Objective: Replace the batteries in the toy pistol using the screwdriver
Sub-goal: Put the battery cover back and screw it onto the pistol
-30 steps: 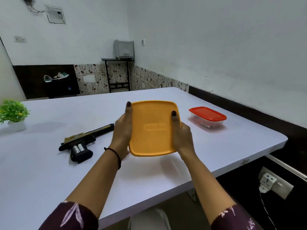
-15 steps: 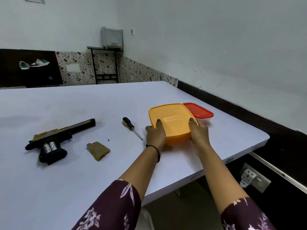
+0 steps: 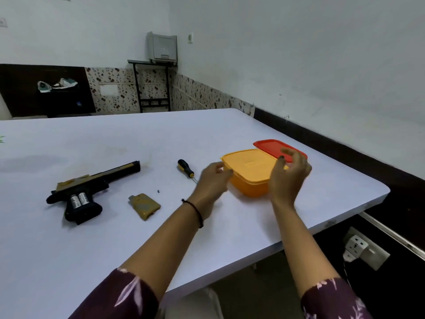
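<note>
Hands: left hand (image 3: 213,178), right hand (image 3: 290,178), loose, empty.
Boxes: two, smooth plastic: yellow box (image 3: 250,171), red box (image 3: 271,146).
Batteries (image 3: 78,200): two, shiny, in toy pistol (image 3: 96,184).

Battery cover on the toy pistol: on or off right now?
Off. Two batteries sit exposed in the grip of the toy pistol; the olive cover lies apart on the table.

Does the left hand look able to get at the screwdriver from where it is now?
Probably yes. The left hand sits by the orange box, seemingly empty, and the screwdriver lies on the table just to its left, with nothing between them.
</note>
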